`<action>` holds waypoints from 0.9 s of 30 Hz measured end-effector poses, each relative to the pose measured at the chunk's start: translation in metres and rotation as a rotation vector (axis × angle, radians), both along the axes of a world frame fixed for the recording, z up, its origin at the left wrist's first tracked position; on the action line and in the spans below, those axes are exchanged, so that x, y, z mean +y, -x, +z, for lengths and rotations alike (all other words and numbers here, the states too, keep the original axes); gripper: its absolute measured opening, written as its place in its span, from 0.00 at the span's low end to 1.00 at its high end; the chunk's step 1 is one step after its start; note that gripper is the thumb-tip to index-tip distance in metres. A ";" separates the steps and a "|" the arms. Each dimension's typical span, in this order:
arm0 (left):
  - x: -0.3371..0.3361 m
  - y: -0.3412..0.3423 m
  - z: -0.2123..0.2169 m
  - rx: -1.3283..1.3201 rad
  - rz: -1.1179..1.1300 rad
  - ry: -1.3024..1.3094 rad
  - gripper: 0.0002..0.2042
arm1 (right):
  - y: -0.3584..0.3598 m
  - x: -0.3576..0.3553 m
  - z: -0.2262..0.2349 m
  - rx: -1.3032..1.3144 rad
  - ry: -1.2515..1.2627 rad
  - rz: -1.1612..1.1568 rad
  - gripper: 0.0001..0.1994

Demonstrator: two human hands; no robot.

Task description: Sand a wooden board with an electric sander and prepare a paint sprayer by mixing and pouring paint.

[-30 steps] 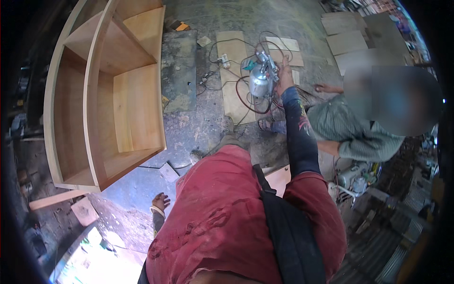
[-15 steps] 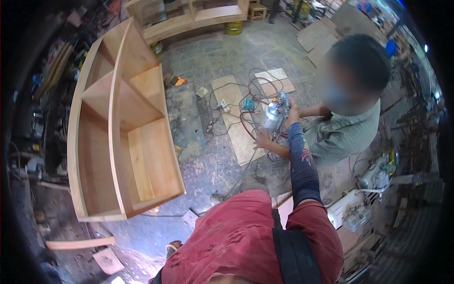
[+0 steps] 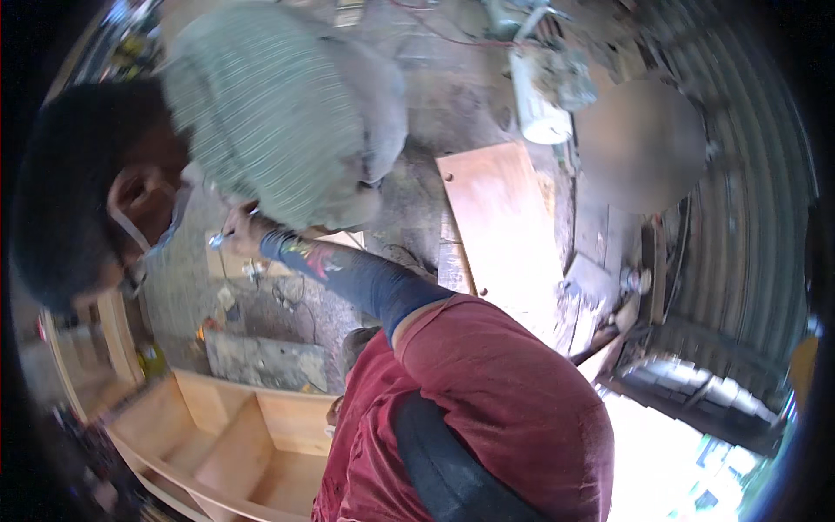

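My right hand [image 3: 243,231], at the end of a dark blue sleeve, reaches out to the left. Its fingers are closed on a spray gun [image 3: 217,239], of which only small silvery metal parts show. The co-worker's masked head and green striped shirt [image 3: 270,109] are close by and cover much of the space around the hand. Whether the co-worker also touches the spray gun is hidden. My left hand is out of view.
An open wooden shelf unit [image 3: 248,439] lies at the lower left. A pale wooden board [image 3: 496,200] with round holes is on the floor to the right. Beyond it stands a compressor-like machine [image 3: 541,100]. Corrugated metal sheeting [image 3: 748,200] runs along the right.
My view has swung round to the right, so the shelf unit now appears lower left. The co-worker fills the upper left. The spray gun's silver cup, visible before, is now largely hidden.
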State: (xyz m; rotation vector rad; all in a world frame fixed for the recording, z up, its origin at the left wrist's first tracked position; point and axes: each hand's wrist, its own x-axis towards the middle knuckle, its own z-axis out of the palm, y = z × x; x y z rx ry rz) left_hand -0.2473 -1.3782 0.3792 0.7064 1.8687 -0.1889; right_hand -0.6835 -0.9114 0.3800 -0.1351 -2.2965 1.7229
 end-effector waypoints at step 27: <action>0.295 0.318 -0.116 0.167 -0.904 -0.253 0.20 | -0.650 -0.038 -0.185 -1.205 1.068 -1.007 0.31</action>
